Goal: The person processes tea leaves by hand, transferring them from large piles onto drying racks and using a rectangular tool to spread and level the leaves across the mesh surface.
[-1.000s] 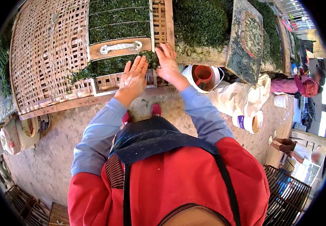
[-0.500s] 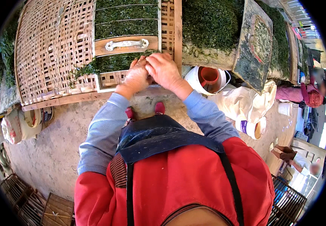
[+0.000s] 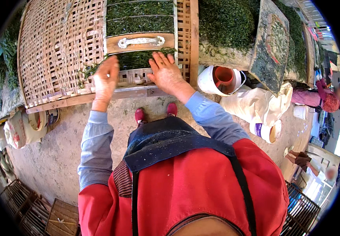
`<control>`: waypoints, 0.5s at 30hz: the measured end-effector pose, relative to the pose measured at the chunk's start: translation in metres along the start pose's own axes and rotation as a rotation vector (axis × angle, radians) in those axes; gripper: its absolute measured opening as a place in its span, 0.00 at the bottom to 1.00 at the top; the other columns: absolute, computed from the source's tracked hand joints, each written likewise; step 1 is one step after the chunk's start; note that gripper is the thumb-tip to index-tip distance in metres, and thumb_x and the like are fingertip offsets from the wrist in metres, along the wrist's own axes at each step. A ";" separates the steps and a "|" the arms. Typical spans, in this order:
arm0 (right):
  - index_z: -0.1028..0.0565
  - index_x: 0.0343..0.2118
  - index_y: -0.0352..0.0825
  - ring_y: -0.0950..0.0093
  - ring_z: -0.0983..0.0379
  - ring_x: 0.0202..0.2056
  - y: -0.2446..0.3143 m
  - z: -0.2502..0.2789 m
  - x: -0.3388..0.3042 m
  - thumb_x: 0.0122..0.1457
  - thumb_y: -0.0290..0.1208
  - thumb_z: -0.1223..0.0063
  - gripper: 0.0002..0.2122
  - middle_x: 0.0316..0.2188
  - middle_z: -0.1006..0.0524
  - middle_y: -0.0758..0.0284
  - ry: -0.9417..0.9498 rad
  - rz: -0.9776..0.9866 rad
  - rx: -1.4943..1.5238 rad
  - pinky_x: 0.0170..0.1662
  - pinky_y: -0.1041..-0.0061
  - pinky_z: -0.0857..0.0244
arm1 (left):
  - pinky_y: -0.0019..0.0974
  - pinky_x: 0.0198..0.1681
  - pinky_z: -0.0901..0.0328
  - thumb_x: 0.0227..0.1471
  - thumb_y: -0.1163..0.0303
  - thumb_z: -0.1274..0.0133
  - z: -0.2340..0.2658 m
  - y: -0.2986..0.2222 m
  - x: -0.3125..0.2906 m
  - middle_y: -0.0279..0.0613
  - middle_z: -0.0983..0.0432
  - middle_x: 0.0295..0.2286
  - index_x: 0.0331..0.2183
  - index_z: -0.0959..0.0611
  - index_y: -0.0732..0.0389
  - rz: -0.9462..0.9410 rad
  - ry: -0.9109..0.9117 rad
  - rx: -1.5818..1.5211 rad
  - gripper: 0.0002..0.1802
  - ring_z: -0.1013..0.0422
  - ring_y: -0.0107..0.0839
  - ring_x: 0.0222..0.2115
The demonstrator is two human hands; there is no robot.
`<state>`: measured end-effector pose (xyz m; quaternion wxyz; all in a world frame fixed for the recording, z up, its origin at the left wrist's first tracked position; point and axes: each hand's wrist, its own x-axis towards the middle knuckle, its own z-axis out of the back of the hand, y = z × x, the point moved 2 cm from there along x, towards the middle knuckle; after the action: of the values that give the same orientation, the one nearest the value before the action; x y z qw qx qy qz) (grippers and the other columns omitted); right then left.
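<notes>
From my remote post I watch the left hand (image 3: pixel 106 80), fingers close together, at the left end of a dark-green strip of shredded leafy material (image 3: pixel 134 60); whether it pinches anything, I cannot tell. The right hand (image 3: pixel 168 76) spreads its fingers wide at the right end. The strip lies just near of a brown wooden bar (image 3: pixel 115 46).

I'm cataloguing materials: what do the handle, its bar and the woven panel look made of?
Handle: probably metal, glossy and silvery, going by bright highlights. Bar: likely unpainted wood, given its brown tone. Woven panel: perhaps bamboo or cane, fairly matt, with interlaced tan strips.
</notes>
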<state>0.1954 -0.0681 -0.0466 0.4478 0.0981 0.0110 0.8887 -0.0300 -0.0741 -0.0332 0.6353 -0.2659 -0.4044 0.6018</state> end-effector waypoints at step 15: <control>0.39 0.52 0.30 0.64 0.60 0.62 0.086 -0.021 0.070 0.51 0.47 0.49 0.30 0.59 0.47 0.59 0.150 0.179 0.122 0.59 0.50 0.63 | 0.43 0.53 0.46 0.32 0.86 0.54 0.031 0.029 0.032 0.41 0.36 0.48 0.43 0.29 0.64 -0.163 0.147 0.734 0.29 0.42 0.41 0.53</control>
<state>0.0831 -0.0624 -0.0465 0.3577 0.0590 0.0894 0.9277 -0.0734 -0.0433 -0.0351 0.7614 -0.0302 -0.1350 0.6334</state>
